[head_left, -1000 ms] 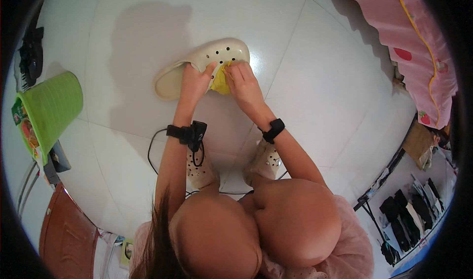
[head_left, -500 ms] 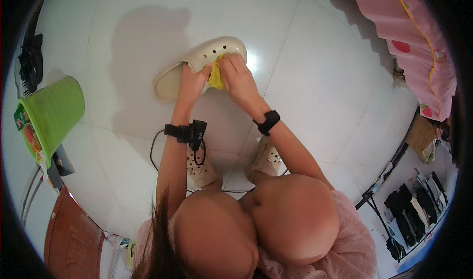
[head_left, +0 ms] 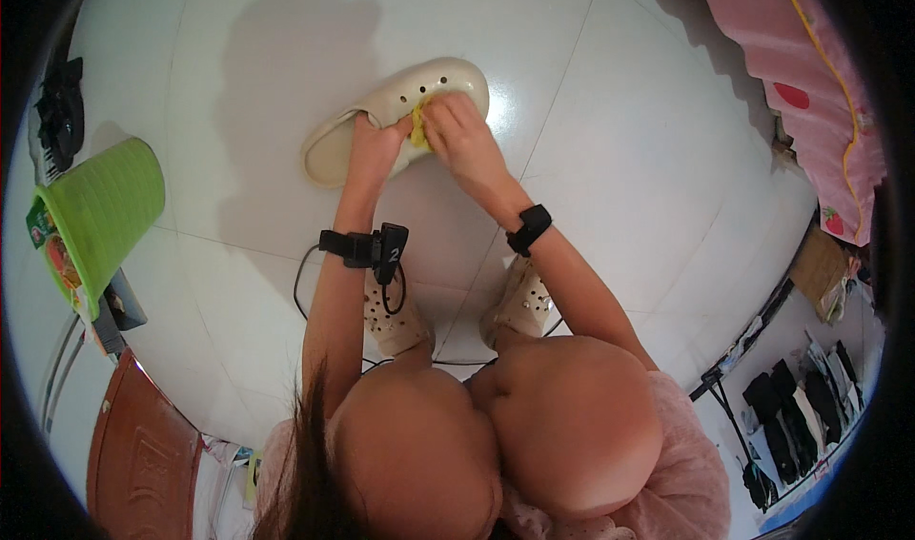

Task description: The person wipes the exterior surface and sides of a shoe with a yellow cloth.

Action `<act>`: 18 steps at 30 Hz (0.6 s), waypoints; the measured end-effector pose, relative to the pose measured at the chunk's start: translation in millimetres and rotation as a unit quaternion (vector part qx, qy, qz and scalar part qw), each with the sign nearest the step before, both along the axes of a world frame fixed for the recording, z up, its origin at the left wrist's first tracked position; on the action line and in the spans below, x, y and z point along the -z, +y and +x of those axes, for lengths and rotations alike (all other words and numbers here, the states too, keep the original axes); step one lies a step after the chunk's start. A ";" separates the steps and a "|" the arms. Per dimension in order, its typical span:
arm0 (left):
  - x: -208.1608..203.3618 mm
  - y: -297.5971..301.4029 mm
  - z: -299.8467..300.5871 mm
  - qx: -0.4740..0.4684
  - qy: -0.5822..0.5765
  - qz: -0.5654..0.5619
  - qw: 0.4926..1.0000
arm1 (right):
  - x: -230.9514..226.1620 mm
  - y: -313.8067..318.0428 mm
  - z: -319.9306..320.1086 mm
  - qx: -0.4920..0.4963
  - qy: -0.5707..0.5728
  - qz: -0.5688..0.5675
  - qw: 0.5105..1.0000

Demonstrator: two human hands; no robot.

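Observation:
A cream clog shoe (head_left: 448, 81) with holes in its toe lies on the white tiled floor (head_left: 629, 149) in front of me. My left hand (head_left: 374, 147) grips the clog at its middle and steadies it. My right hand (head_left: 461, 132) presses a small yellow cloth (head_left: 419, 130) against the clog's upper near the toe. Both wrists carry black bands, and the left band has a small black device with a cable.
A green plastic bin (head_left: 100, 211) stands at the left with a colourful packet beside it. A pink cloth (head_left: 810, 73) hangs at the upper right. My feet wear cream clogs (head_left: 396, 321) below my arms. A rack of dark shoes (head_left: 801, 416) sits lower right.
My right hand with the yellow cloth has slid from the clog's near side up toward its toe. The left hand keeps its hold on the clog.

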State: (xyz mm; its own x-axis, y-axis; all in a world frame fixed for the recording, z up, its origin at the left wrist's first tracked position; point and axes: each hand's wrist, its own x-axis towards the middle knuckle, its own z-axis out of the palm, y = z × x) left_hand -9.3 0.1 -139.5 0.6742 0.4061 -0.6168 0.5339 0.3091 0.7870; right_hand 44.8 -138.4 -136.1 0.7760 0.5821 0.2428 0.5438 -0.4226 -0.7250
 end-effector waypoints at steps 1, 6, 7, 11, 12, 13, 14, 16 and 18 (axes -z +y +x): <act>1.5 2.5 -0.7 -0.001 -0.001 0.002 1.000 | -1.7 2.0 -3.0 -0.039 -0.001 0.026 0.999; 4.8 2.5 -3.5 -0.018 0.019 -0.019 0.999 | -12.9 0.5 19.5 0.028 0.013 -0.012 0.999; 5.7 3.3 -2.2 -0.017 0.018 -0.021 0.999 | -13.9 1.8 23.4 0.075 0.015 -0.012 0.997; 1.0 7.8 -1.9 0.015 -0.016 -0.053 0.998 | -6.5 9.7 3.1 -0.009 0.001 0.023 1.000; -1.5 7.8 -2.3 0.017 -0.021 -0.059 0.998 | -6.1 6.3 6.7 -0.010 0.002 0.026 1.000; -3.8 6.6 -1.1 0.016 -0.021 -0.058 0.998 | -7.7 1.2 14.0 0.019 0.016 0.016 1.000; -6.1 5.3 0.3 0.023 -0.009 -0.048 0.999 | -8.1 -0.6 19.8 0.048 0.030 0.007 0.998; -3.1 6.1 -1.3 0.031 0.005 -0.038 0.999 | -7.7 2.4 19.6 0.047 0.008 -0.003 0.999; 13.6 10.5 -4.0 0.009 0.011 -0.055 0.998 | -6.1 5.6 11.9 0.014 0.013 0.027 0.999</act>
State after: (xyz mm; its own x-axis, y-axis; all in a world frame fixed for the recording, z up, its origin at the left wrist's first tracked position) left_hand -13.3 10.6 -153.0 0.6669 0.3225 -0.6718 0.5572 0.3828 0.7369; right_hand 56.6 -132.8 -130.0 0.7986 0.5462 0.2527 0.5129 -0.3980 -0.7606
